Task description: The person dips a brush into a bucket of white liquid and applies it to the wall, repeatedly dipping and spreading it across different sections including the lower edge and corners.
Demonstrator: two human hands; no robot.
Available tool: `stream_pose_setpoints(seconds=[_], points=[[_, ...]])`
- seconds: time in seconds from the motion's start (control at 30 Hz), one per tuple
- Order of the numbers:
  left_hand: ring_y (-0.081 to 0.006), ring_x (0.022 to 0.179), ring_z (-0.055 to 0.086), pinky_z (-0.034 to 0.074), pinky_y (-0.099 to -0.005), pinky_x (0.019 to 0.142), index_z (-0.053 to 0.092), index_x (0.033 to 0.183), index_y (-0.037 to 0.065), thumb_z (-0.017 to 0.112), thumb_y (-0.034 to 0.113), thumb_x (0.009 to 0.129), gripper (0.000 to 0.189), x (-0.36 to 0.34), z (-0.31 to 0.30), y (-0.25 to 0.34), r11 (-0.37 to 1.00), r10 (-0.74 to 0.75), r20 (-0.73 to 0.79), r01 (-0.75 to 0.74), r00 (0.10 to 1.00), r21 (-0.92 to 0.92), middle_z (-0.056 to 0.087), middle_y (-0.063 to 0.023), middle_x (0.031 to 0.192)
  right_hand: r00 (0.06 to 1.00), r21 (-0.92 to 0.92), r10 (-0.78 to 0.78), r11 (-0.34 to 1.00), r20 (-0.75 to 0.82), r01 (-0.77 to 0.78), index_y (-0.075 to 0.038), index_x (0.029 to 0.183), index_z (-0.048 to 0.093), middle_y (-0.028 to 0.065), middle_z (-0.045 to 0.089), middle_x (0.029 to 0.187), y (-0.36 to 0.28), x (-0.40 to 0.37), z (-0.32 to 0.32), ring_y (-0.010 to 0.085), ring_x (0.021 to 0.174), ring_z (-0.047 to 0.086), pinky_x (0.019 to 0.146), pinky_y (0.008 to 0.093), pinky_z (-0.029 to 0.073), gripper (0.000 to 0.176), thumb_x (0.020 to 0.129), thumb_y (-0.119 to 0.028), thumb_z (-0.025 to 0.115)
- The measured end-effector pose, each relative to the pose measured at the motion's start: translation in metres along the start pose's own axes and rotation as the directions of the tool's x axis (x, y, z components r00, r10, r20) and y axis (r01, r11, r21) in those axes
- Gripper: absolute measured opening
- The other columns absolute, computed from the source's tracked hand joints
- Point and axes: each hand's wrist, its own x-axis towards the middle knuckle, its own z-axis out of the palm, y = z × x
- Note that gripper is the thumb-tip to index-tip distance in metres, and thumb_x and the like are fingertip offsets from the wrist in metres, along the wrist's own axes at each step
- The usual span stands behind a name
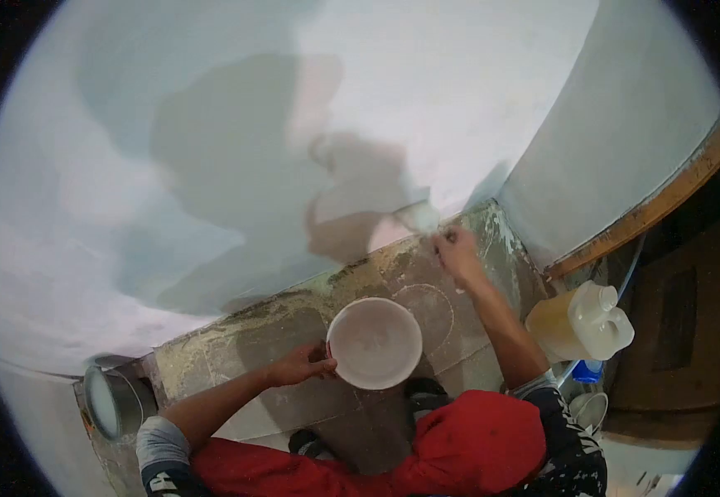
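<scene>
My left hand (303, 365) grips the rim of a round white bowl (375, 344), its thumb and fingers at the left side. A thin whitish film coats the inside of the bowl. Out in front, my right hand (457, 250) is closed around a putty knife, its handle hidden in the fingers. The pale, wide blade of the putty knife (419, 217) is low against the white wall (459, 108), just above where it meets the floor.
A large plastic jug (571, 325) of yellowish liquid stands at right, beside a brown wooden panel (662, 331). A metal pot (111, 403) of pale liquid sits at far left. The tiled floor (285, 335) is stained and splashed along the wall. Wooden trim (650, 207) edges the right wall.
</scene>
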Motion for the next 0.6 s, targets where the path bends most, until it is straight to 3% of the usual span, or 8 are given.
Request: stream_pose_setpoints(seconds=[0.13, 0.2, 0.3, 0.37, 0.4, 0.47, 0.53, 0.6], points=[[-0.0169, 0.095, 0.059, 0.048, -0.0335, 0.084, 0.049, 0.119, 0.003, 0.059, 0.041, 0.091, 0.048, 0.003, -0.006, -0.003, 0.998, -0.040, 0.038, 0.038, 0.999, 0.054, 0.062, -0.0073, 0.103, 0.998, 0.245, 0.003, 0.969, 0.070, -0.020, -0.001, 0.084, 0.060, 0.0041, 0.058, 0.063, -0.132, -0.026, -0.063, 0.0096, 0.051, 0.050, 0.047, 0.0265, 0.039, 0.018, 0.088, -0.018, 0.061], [-0.0169, 0.094, 0.059, 0.048, -0.0335, 0.084, 0.050, 0.118, 0.003, 0.060, 0.042, 0.090, 0.049, 0.005, -0.005, -0.002, 0.998, -0.049, 0.060, 0.046, 0.997, 0.053, 0.062, -0.0068, 0.102, 0.990, 0.451, -0.136, 0.882, -0.034, 0.137, -0.004, 0.079, 0.058, -0.0011, 0.052, 0.060, -0.157, -0.033, -0.079, 0.0034, 0.047, 0.042, 0.042, 0.0206, 0.031, 0.017, 0.091, -0.017, 0.058], [-0.0163, 0.090, 0.059, 0.049, -0.0334, 0.078, 0.055, 0.106, 0.002, 0.060, 0.049, 0.089, 0.050, 0.000, -0.006, 0.008, 0.989, -0.016, -0.008, 0.017, 1.000, 0.150, 0.063, -0.0086, 0.095, 0.988, 0.544, -0.116, 0.825, -0.101, 0.152, -0.005, 0.079, 0.057, -0.0025, 0.050, 0.059, -0.172, -0.038, -0.083, 0.0025, 0.047, 0.040, 0.042, 0.0199, 0.029, 0.018, 0.092, -0.017, 0.057], [-0.0241, 0.085, 0.063, 0.049, -0.0381, 0.073, 0.059, 0.096, 0.001, 0.059, 0.048, 0.088, 0.048, -0.014, -0.007, 0.051, 0.697, -0.233, -0.110, 0.245, 0.966, 0.674, 0.064, -0.0152, 0.087, 0.992, 0.471, -0.101, 0.873, -0.078, 0.126, -0.004, 0.080, 0.058, -0.0017, 0.052, 0.061, -0.131, -0.026, -0.063, 0.0039, 0.048, 0.042, 0.043, 0.0214, 0.031, 0.018, 0.091, -0.018, 0.058], [-0.0241, 0.085, 0.063, 0.049, -0.0381, 0.073, 0.059, 0.096, 0.001, 0.059, 0.048, 0.088, 0.048, -0.026, -0.006, 0.068, 0.689, -0.242, -0.115, 0.254, 0.964, 0.679, 0.064, -0.0152, 0.087, 0.995, 0.393, -0.089, 0.914, -0.053, 0.103, -0.003, 0.081, 0.058, -0.0008, 0.053, 0.062, -0.100, -0.018, -0.046, 0.0053, 0.049, 0.044, 0.044, 0.0230, 0.033, 0.019, 0.090, -0.019, 0.059], [-0.0345, 0.083, 0.063, 0.049, -0.0441, 0.072, 0.061, 0.092, 0.001, 0.058, 0.042, 0.088, 0.042, -0.055, 0.002, 0.104, 0.356, -0.305, -0.125, 0.235, 0.944, 0.905, 0.063, -0.0219, 0.084, 0.998, 0.169, -0.042, 0.984, -0.038, 0.048, 0.000, 0.082, 0.060, 0.0038, 0.058, 0.066, -0.029, -0.007, -0.018, 0.0111, 0.054, 0.050, 0.050, 0.0287, 0.040, 0.021, 0.088, -0.021, 0.062], [-0.0392, 0.088, 0.062, 0.048, -0.0472, 0.077, 0.057, 0.102, 0.002, 0.054, 0.042, 0.091, 0.042, -0.085, 0.030, 0.144, 0.354, -0.370, -0.082, 0.222, 0.925, 0.909, 0.063, -0.0234, 0.090, 0.996, 0.225, 0.070, 0.971, 0.059, -0.082, 0.000, 0.084, 0.059, 0.0021, 0.055, 0.066, 0.034, -0.004, -0.001, 0.0088, 0.049, 0.046, 0.043, 0.0261, 0.035, 0.022, 0.087, -0.022, 0.062], [-0.0388, 0.089, 0.062, 0.048, -0.0481, 0.079, 0.058, 0.103, 0.005, 0.054, 0.040, 0.091, 0.038, -0.119, 0.079, 0.165, 0.585, -0.301, 0.034, 0.156, 0.953, 0.796, 0.064, -0.0225, 0.091, 0.981, 0.217, 0.181, 0.957, 0.074, -0.193, 0.001, 0.083, 0.061, 0.0059, 0.058, 0.068, 0.046, -0.013, -0.005, 0.0128, 0.056, 0.051, 0.051, 0.0295, 0.040, 0.023, 0.086, -0.022, 0.062]])
